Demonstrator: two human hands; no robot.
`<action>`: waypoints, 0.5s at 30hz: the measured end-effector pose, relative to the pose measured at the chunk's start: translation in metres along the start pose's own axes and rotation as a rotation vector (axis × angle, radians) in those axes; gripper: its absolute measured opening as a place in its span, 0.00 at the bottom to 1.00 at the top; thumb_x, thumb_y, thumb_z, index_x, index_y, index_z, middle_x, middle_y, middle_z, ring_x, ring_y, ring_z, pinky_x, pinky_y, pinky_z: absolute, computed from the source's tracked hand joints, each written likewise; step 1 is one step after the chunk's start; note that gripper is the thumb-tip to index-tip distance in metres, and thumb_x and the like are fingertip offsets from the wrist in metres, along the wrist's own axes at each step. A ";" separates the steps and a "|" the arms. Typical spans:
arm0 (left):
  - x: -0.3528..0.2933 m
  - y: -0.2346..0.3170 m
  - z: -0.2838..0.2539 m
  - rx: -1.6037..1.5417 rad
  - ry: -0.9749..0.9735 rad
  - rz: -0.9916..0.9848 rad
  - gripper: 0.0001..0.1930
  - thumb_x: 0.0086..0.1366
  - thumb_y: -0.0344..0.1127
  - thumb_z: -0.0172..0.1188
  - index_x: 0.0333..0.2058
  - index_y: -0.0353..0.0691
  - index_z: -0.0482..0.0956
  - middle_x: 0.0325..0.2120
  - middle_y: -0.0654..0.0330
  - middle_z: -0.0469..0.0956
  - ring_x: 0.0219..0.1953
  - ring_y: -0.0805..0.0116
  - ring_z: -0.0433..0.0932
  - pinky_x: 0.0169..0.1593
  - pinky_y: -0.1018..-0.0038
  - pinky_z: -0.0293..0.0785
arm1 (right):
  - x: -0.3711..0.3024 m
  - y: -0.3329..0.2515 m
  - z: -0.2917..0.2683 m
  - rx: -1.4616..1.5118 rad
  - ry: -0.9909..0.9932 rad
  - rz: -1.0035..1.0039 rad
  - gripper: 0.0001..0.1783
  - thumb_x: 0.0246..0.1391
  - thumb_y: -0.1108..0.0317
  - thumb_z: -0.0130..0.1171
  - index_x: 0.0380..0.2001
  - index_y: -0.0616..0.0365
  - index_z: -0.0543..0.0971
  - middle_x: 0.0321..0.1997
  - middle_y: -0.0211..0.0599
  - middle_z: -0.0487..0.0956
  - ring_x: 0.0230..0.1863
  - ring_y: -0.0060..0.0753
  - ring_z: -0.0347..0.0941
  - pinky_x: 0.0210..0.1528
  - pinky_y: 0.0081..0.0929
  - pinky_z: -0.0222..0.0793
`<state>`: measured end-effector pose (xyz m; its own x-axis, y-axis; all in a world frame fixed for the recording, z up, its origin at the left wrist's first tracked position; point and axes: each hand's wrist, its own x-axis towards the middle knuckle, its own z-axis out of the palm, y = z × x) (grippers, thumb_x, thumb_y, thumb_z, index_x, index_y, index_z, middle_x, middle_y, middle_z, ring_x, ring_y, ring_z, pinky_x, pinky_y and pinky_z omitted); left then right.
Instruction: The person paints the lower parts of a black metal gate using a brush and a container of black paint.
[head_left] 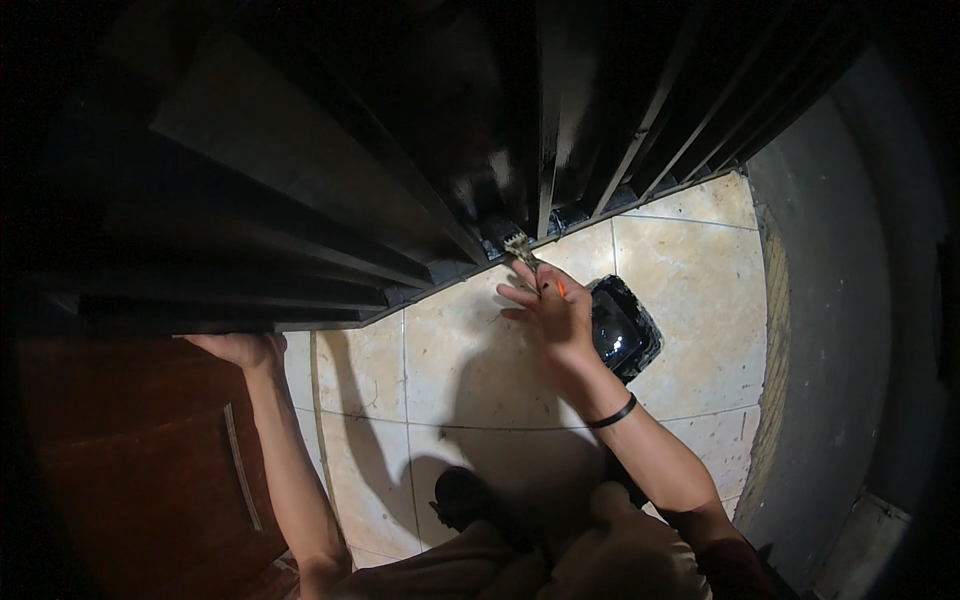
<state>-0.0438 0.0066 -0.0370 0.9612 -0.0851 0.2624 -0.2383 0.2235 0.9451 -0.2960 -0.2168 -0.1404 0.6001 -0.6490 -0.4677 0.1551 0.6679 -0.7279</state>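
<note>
Leftmost, a reddish-brown surface [130, 440], lying in shadow. Next, the left hand [240, 350], placed at the underside of the dark barred gate [547, 120]; its fingertips are hidden by the metal, so whether the edge is gripped or only steadied cannot be told. Should that support be lost, the gate could be shifted and a stroke spoiled.

Centre, below: one dark shoe [458, 498], set on the pale tiled floor [690, 290], which is marked by small dark specks.

Centre, above: one brush [518, 245], its pale, clumped bristles held up to the lower rail of the gate; contact cannot be confirmed. It is pinched in the right hand [562, 315], the other fingers loosely spread. If overloaded, drips could be left on the tiles; if the fingers are brought too near, wet-looking metal could be smeared.

Right of centre: one black wristband [612, 412], worn on the right forearm; beyond it, one black tub [655, 345], smeared at the rim and filled with glossy dark liquid [617, 335]. Being set just beside the right hand, it could be knocked by the wrist and spilled.

Far right: one grey wall [840, 250].
</note>
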 end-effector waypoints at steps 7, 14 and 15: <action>-0.003 0.000 0.001 0.002 0.059 -0.013 0.52 0.62 0.83 0.22 0.73 0.49 0.51 0.72 0.54 0.50 0.74 0.53 0.47 0.77 0.56 0.46 | -0.014 -0.019 0.001 -0.121 0.099 0.037 0.19 0.75 0.62 0.39 0.52 0.70 0.68 0.58 0.49 0.78 0.46 0.44 0.84 0.42 0.37 0.83; 0.014 -0.023 -0.041 -0.231 -0.059 -0.227 0.39 0.70 0.72 0.38 0.64 0.47 0.67 0.63 0.59 0.66 0.65 0.62 0.64 0.69 0.62 0.61 | -0.008 -0.016 0.003 -0.087 0.083 0.072 0.21 0.74 0.64 0.38 0.57 0.74 0.64 0.59 0.55 0.76 0.44 0.48 0.84 0.40 0.35 0.84; 0.015 -0.031 -0.052 -0.227 -0.102 -0.274 0.38 0.70 0.71 0.39 0.63 0.46 0.69 0.62 0.59 0.68 0.63 0.63 0.66 0.67 0.63 0.64 | -0.004 -0.012 0.004 -0.077 0.066 0.076 0.23 0.74 0.64 0.38 0.59 0.76 0.62 0.61 0.57 0.74 0.45 0.50 0.84 0.40 0.35 0.84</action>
<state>-0.0145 0.0487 -0.0723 0.9634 -0.2659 0.0346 0.0740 0.3877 0.9188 -0.2974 -0.2212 -0.1279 0.5541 -0.6222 -0.5531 0.0488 0.6875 -0.7245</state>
